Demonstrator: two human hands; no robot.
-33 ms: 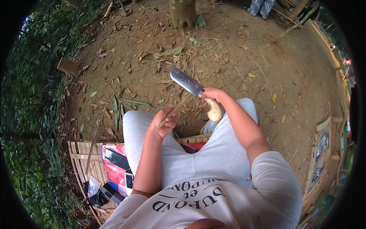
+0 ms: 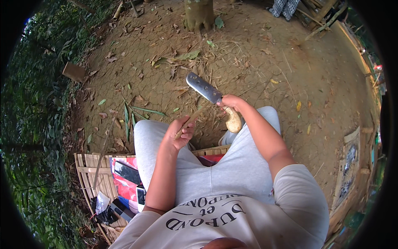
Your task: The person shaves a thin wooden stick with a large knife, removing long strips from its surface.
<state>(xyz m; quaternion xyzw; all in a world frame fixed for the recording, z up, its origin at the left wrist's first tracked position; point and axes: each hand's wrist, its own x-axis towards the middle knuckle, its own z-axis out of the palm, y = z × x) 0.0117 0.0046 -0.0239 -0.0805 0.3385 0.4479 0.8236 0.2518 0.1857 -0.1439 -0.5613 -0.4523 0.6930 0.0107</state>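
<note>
My right hand (image 2: 231,103) is closed around the neck of a machete (image 2: 204,88), where the blade meets the handle. Its broad, dark blade has a bright edge and round marks, and points to the far left. The pale wooden handle, with a bulbous curved end, hangs out below the hand over my right knee. In my closed left hand (image 2: 181,132), above my left thigh, is a thin brown stick (image 2: 197,115). It slants up to the right, its far end close to the blade near my right hand; whether they touch I cannot tell.
I sit on a bamboo slat bench (image 2: 97,170). On it at left lie a phone (image 2: 127,172) on red cloth, a second device (image 2: 141,194) and a plastic bag (image 2: 102,202). Ahead are a tree trunk (image 2: 199,15), dry leaves and a wooden block (image 2: 74,72) on cracked soil.
The machete has shifted very slightly to the right. The stick, blurred before, now shows more sharply. Both hands keep their hold.
</note>
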